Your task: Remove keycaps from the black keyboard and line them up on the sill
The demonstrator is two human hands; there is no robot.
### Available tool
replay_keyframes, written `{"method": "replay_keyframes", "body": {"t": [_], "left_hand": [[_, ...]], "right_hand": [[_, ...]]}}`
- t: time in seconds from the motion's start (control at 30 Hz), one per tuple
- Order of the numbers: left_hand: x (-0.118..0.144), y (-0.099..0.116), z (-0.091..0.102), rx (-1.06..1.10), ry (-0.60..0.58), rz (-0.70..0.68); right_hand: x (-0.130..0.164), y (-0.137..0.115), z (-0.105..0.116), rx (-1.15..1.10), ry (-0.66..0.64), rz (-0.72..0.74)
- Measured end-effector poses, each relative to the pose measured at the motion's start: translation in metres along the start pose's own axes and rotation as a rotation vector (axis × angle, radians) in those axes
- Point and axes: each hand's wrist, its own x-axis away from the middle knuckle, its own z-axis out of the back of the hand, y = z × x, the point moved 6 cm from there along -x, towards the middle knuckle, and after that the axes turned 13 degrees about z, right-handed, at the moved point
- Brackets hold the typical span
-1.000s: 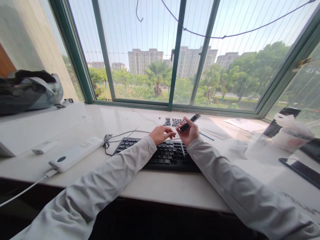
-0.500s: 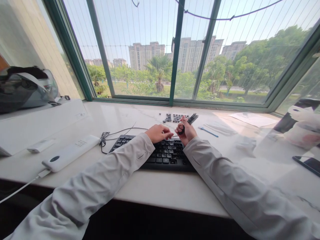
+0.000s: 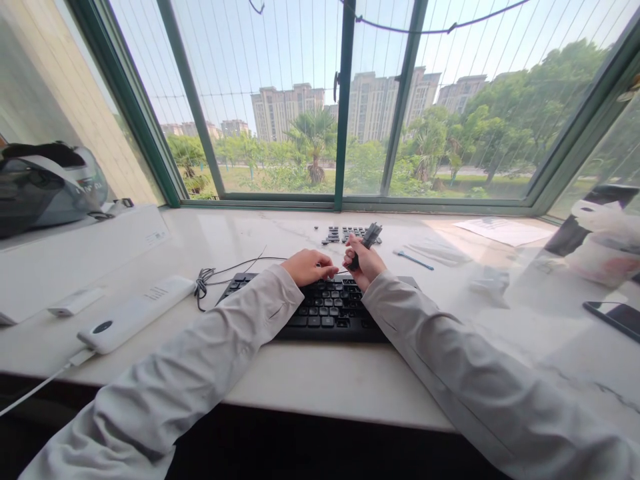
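A black keyboard (image 3: 327, 311) lies under my forearms, with bare sockets among its keys on the right side. My left hand (image 3: 309, 268) is over the keyboard's back edge, thumb and fingers drawn together; whatever may be between the fingertips is too small to make out. Just to the right, my right hand (image 3: 364, 260) is wrapped round a dark brush-like tool (image 3: 370, 237), its broad end pointing up and away. Behind the hands lie several loose keycaps (image 3: 331, 235), set out in rows and partly covered by the right hand.
A white power bank (image 3: 135, 317) with a cable sits left, near a coiled black cord (image 3: 203, 283). A blue stick-like tool (image 3: 415, 260), clear plastic bags (image 3: 487, 283), paper (image 3: 503, 231) and a phone (image 3: 613, 320) are to the right. Windows (image 3: 340, 133) close off the back.
The view has shifted slightly. In my right hand the brush-like tool has turned, its end now standing a little more upright. My left hand keeps nearly the same pose over the keyboard.
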Motion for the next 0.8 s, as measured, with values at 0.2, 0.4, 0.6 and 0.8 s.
{"method": "replay_keyframes", "body": {"t": [0.2, 0.4, 0.6, 0.8], "left_hand": [[-0.001, -0.006, 0.004, -0.04, -0.011, 0.021], [-0.002, -0.008, 0.003, -0.012, -0.067, -0.011], [-0.002, -0.005, 0.001, 0.004, -0.123, -0.035], [-0.002, -0.006, 0.002, -0.005, -0.096, -0.02]], "right_hand": [[-0.002, 0.004, -0.004, 0.117, -0.027, 0.104], [-0.002, 0.005, -0.009, 0.096, -0.085, 0.131], [-0.006, 0.007, -0.007, 0.013, -0.09, 0.09], [-0.003, 0.013, -0.002, -0.02, -0.016, -0.062]]}}
